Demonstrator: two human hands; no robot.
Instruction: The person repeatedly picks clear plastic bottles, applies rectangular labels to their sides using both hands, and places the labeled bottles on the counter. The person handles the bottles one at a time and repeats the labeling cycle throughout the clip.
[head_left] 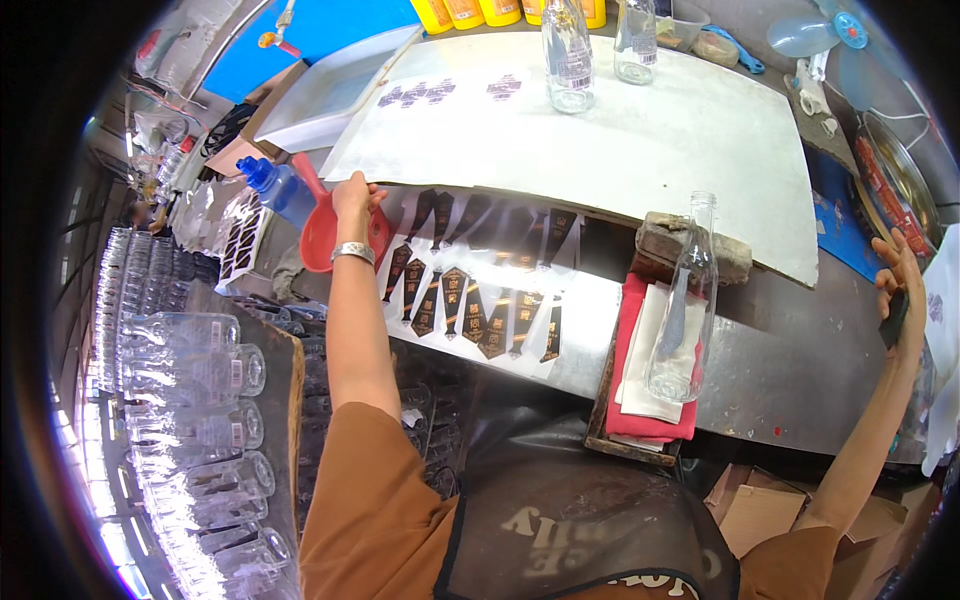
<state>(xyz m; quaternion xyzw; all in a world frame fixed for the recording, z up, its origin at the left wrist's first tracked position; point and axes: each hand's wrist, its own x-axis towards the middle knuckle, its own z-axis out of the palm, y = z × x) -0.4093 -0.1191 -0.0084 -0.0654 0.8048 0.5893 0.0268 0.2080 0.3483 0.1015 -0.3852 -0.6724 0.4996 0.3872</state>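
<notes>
My left hand (356, 205) is closed at the near left edge of a white board (690, 130); what its fingers hold, if anything, is hidden. Below the board lies a clear sheet of dark, tie-shaped labels (470, 310) with gold print. Far to the right, my right hand (902, 285) is raised, gripping a small dark flat piece (893, 320) against the palm, some fingers stretched up. Between my hands a clear glass bottle (690, 320) leans on a worn block (694, 248), resting over a white cloth and a red cloth (628, 340).
Two glass bottles (568, 60) stand on the board near small printed label pieces (418, 93). Beside my left hand are a red dipper (322, 235) and a blue-capped bottle (280, 190). Rows of glass bottles (200, 430) fill the left. A fan (850, 30) stands at upper right.
</notes>
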